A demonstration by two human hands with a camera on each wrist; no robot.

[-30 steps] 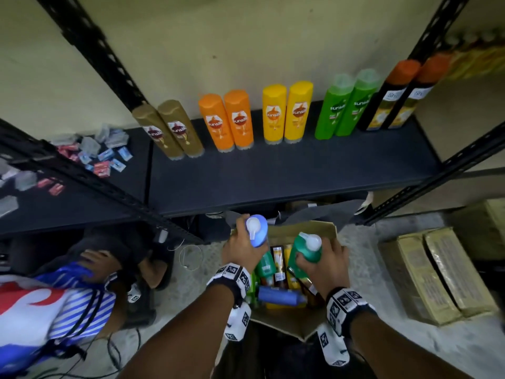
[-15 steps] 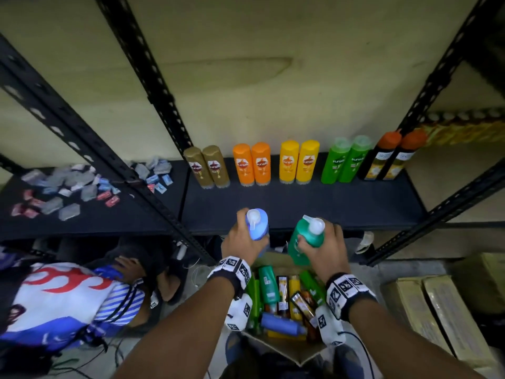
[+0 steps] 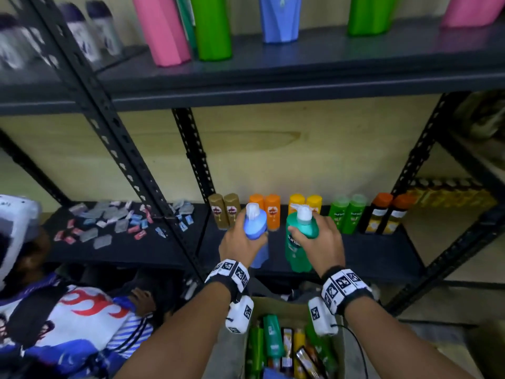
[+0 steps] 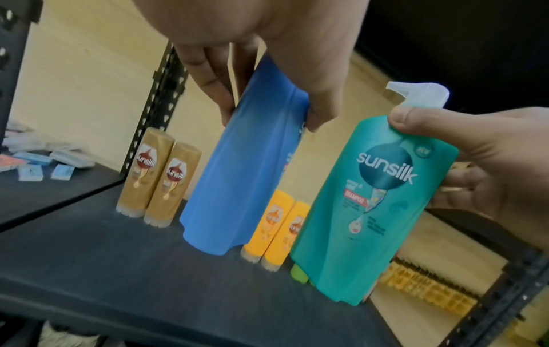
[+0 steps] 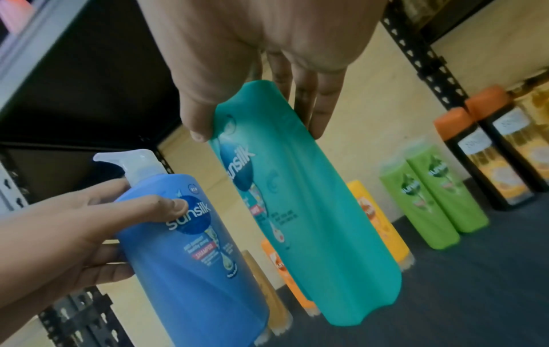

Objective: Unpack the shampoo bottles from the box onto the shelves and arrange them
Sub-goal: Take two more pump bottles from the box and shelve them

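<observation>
Both pump bottles risen from box (image 3: 289,348); my left hand (image 3: 240,243) grips blue bottle (image 3: 255,225), right hand (image 3: 318,239) teal bottle (image 3: 299,242); transfer step; next, seemingly upper shelf (image 3: 328,61) above box.

"Sunsilk" on teal bottle (image 4: 377,197)

The dark shelf (image 3: 341,258) carried paired small bottles (image 3: 347,217) along its back, and the neighbouring shelf (image 3: 82,253) scattered sachets (image 3: 109,222).

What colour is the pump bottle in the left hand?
Blue, with a white pump. The blue pump bottle held by the left hand shows best in the right wrist view.
</observation>
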